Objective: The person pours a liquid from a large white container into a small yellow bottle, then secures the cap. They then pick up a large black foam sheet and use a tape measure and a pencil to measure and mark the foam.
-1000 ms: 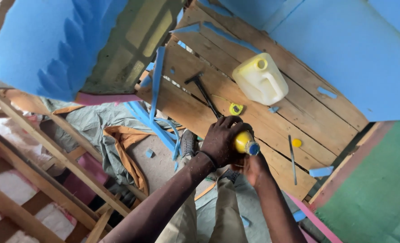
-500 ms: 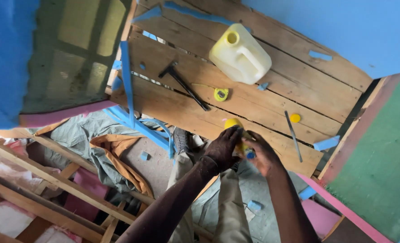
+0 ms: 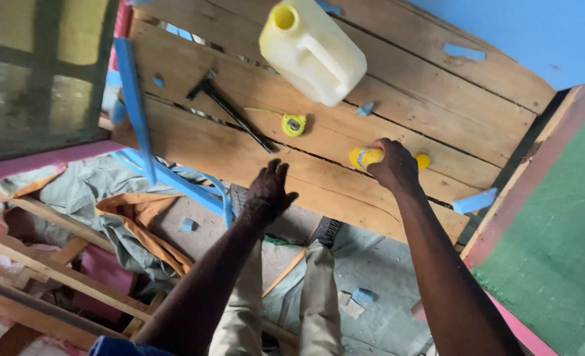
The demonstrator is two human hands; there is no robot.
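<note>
Your right grip [image 3: 392, 165] clamps yellow bottle [image 3: 365, 157] near desk [image 3: 253, 155] front edge, long axis across planks; left grip [image 3: 271, 188] open, empty, leftward, farther off

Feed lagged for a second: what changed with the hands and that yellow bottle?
The left hand let go and now hangs open over the table edge. The right hand alone carried the yellow bottle onto the plank table. Jerrycan, hammer and tape measure are unmoved.
</note>
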